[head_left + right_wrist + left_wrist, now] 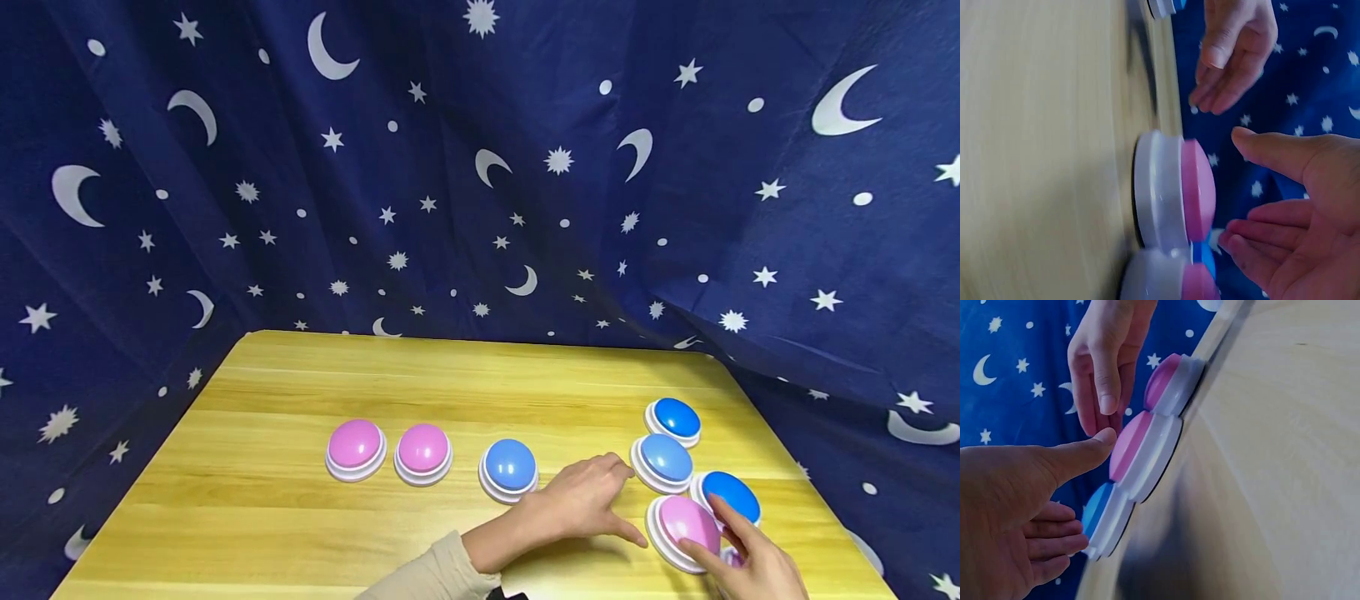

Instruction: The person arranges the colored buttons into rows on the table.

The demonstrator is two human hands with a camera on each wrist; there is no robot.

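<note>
My right hand hovers over a pink push button with a white base, at the table's right side. In the right wrist view a gap shows between its spread thumb and fingers and the pink dome. My left hand reaches toward the same cluster, fingers extended, holding nothing. Its fingertips are near a light blue button. Behind the pink button sits a dark blue button, partly covered by the right hand's fingers. Another pink button is mostly hidden under the right hand.
Farther back on the right stands a dark blue button. Left of the left hand are a light blue button and two pink buttons, one middle-left and one leftmost. A star-patterned dark blue cloth hangs behind the wooden table.
</note>
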